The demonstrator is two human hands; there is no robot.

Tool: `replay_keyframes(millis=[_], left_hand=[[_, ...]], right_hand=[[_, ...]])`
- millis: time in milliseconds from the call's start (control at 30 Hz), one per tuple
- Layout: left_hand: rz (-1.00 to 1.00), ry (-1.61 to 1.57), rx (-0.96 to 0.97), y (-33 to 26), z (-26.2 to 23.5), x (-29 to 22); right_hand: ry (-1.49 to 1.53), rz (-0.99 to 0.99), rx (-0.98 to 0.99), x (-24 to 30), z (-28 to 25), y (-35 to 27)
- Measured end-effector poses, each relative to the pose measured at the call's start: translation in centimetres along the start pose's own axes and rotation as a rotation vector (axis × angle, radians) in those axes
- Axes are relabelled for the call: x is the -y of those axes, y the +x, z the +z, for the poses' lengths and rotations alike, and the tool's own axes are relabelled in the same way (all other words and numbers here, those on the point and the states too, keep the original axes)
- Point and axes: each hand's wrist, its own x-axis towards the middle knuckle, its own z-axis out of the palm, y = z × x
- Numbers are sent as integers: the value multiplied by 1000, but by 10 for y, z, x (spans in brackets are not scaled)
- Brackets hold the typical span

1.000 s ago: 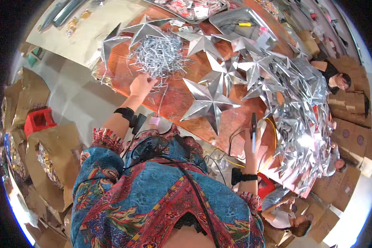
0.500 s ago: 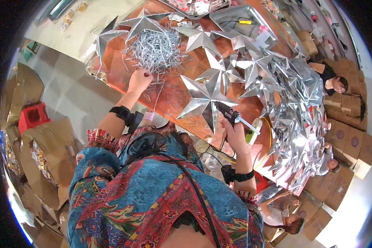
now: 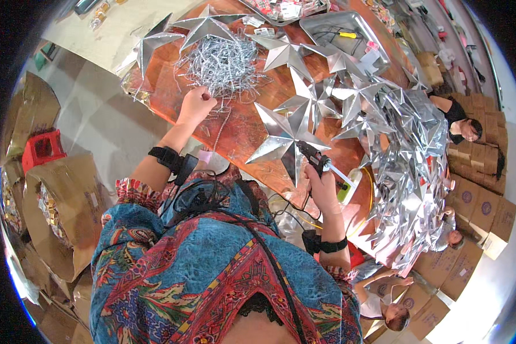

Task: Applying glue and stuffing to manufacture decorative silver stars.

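At the near edge of a tangled pile of silver twisted strands [image 3: 222, 66], my left hand [image 3: 198, 106] is closed in a pinch. Whatever sits between its fingertips is too small to make out. My right hand [image 3: 322, 189] grips a black glue gun [image 3: 314, 156] with a white glue stick [image 3: 343, 175] poking from its back. The gun's nozzle points at the middle of a shiny silver star [image 3: 281, 137], which lies on the reddish-brown table [image 3: 235, 140] between my hands. One loose strand [image 3: 222, 129] trails toward the table's near edge.
More silver stars [image 3: 407, 149] heap up on the right. A metal tray [image 3: 378, 34] holds a yellow-handled tool [image 3: 347, 35] at the back. Cardboard boxes [image 3: 63, 212] and a red stool [image 3: 43, 150] stand at left. Other people [image 3: 463, 129] sit on the right.
The whole view has shifted slightly. My left hand stays pinched by the strands, and the glue gun is still over the same star, with hardly any movement.
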Motion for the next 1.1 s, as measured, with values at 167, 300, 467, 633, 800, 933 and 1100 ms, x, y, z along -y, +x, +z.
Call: replay_keyframes(millis=[167, 300, 467, 633, 800, 933, 1100], left_hand=[[-51, 28, 58, 0, -4, -1], [-34, 32, 75, -1, -4, 1], [48, -27, 91, -2, -6, 7], [-533, -403, 375, 2, -14, 12], [-630, -473, 416, 4, -22, 4], [-362, -362, 283, 15, -37, -9], [-142, -244, 186, 38, -62, -42]], right_hand=[[47, 81, 2, 5, -1, -3], [-18, 92, -16, 0, 1, -1], [-52, 28, -55, 1, 1, -2], [-418, -45, -18, 9, -3, -8], [-758, -496, -217, -9, -11, -21], [-826, -483, -430, -51, -35, -27], [-943, -104, -406, -116, -57, -23]])
